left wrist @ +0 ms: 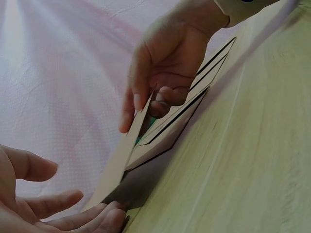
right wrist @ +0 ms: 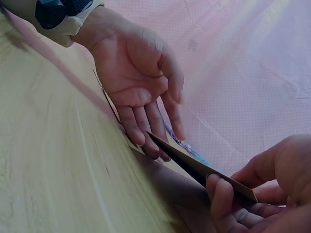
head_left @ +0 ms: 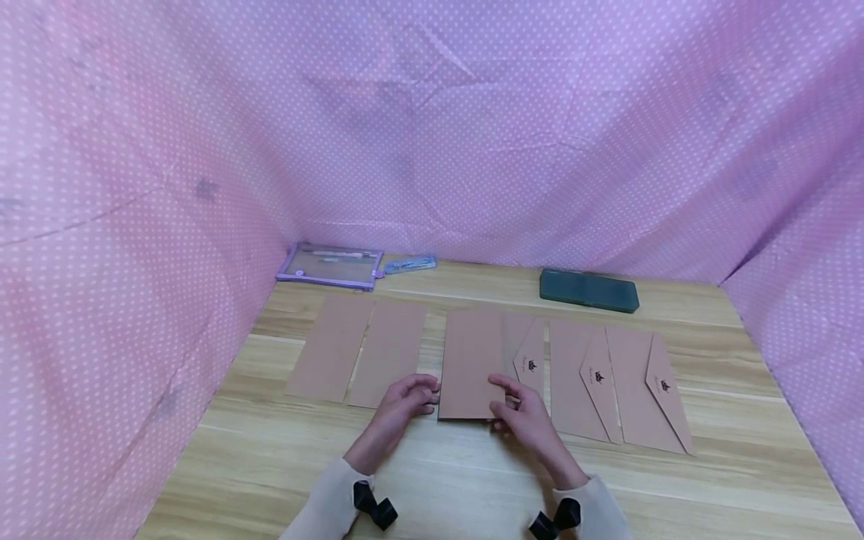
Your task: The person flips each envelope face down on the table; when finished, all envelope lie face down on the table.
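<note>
We see the right hand (head_left: pixel 529 420) pinching a brown paper piece (head_left: pixel 472 356) by its right edge, the thumb side above and curled fingers below, with the near end tilted up off the tabletop (head_left: pixel 452 480). The left hand (head_left: pixel 400 409) is loosely spread beside the near left corner and has hold of nothing; we cannot tell whether its fingertips touch the paper.

The raised piece partly covers a crown-marked envelope (head_left: pixel 533 337) just to its right. Farther right we find a middle envelope (head_left: pixel 570 367) and an outer envelope (head_left: pixel 634 382), both with crown-marked flaps. To the left lie an inner plain piece (head_left: pixel 388 352) and an outer plain piece (head_left: pixel 331 349). Along the back we see a purple-edged pouch (head_left: pixel 331 267), a blue packet (head_left: pixel 410 264) and a dark green case (head_left: pixel 589 290), before pink dotted cloth (head_left: pixel 432 150)
</note>
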Demonstrator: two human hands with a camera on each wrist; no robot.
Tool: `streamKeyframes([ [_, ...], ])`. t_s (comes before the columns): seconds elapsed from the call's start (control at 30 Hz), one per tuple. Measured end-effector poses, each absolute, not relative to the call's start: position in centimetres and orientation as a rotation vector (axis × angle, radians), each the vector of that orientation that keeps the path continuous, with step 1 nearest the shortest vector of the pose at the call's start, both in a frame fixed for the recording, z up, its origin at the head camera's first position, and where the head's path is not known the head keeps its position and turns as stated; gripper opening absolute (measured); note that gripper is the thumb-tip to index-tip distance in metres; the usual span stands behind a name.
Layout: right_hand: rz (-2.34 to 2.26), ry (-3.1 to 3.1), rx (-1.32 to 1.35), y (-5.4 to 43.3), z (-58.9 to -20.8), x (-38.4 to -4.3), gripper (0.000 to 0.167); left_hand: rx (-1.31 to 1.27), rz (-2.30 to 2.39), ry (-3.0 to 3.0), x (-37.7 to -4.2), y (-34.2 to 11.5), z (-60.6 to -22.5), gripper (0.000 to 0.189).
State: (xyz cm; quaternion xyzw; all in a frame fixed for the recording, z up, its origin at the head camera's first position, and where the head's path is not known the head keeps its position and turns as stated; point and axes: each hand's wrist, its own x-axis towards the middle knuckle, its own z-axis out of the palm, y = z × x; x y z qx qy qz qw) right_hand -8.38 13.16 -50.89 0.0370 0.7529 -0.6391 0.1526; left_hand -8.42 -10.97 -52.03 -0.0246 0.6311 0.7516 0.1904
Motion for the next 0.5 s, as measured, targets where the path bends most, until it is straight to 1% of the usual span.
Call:
streamKeyframes([
  [0.2,-1.863,2.142,0.121,12.99,-50.84,-8.36,0.052,-0.091,2.123,1.743,-8.30,-10.30,-52.49,0.043],
  [0.5,-1.867,2.159,0.073,12.61,-50.89,-8.30,0.052,-0.225,2.125,1.842,-8.18,-9.89,-52.21,0.041],
])
